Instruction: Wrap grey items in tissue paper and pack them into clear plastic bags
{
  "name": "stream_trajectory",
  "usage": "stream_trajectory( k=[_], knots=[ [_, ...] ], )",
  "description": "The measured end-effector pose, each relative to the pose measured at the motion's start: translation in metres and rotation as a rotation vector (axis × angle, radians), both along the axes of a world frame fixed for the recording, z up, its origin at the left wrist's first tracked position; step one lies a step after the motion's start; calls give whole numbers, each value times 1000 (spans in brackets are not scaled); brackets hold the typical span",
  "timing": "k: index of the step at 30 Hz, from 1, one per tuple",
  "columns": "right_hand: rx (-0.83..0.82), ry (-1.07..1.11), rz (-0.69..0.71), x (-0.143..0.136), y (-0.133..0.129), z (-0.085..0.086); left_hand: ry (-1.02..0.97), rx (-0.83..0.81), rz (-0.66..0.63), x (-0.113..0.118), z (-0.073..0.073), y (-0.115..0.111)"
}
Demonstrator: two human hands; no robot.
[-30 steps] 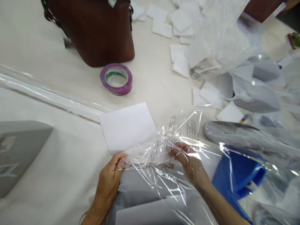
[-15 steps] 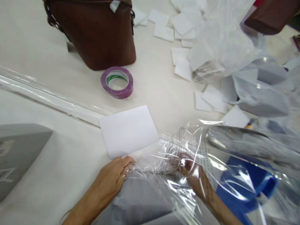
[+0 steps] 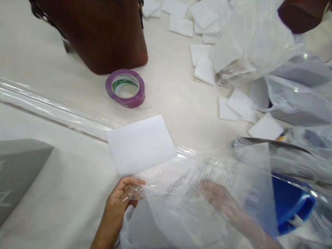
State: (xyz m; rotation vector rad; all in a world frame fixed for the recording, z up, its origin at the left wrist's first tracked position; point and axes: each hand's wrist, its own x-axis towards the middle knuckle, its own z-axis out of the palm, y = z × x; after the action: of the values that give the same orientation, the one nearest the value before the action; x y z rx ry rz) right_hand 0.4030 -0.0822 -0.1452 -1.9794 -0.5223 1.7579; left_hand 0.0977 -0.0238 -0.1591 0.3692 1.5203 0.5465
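Observation:
A clear plastic bag point(image 3: 186, 180) with small printed text spreads across the front. My left hand point(image 3: 124, 193) pinches its left edge, just below a blank white card point(image 3: 141, 145). My right hand point(image 3: 220, 199) shows hazily through the plastic, inside or behind the bag; I cannot tell which, and its fingers are smeared. Under the bag, between my hands, lies a soft grey wrapped item point(image 3: 145, 221), mostly covered. To the right, partly under plastic, are a blue item point(image 3: 293, 200) and a long dark-edged thing in clear wrapping point(image 3: 259, 147).
A roll of purple tape point(image 3: 133, 102) lies beside a brown leather bag point(image 3: 111, 38). Folded clear film point(image 3: 52, 110) stretches left. A grey box point(image 3: 23, 162) stands at the left edge. White pads point(image 3: 204, 69) and plastic-wrapped items point(image 3: 298, 100) cover the back right.
The plastic bag has shifted from crumpled and shiny to spread flatter, its printed text now clearer. My left hand has turned, with its fingers curled on the edge. My right hand moved slightly right.

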Motion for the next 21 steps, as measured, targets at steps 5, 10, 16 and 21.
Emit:
stream_trajectory(
  k=[5,10,16,21],
  knots=[
    [-128,-35,-49,-9,-36,-2,45,-115,17,-10,5,-10],
    [-70,-159,-169,-22,-53,3,125,137,-357,-26,9,-11],
    [-18,-264,-109,-15,-51,7,63,236,-6,-17,3,-7],
    [49,-354,-79,-4,-47,4,-84,265,-281,-25,1,0]
  ],
)
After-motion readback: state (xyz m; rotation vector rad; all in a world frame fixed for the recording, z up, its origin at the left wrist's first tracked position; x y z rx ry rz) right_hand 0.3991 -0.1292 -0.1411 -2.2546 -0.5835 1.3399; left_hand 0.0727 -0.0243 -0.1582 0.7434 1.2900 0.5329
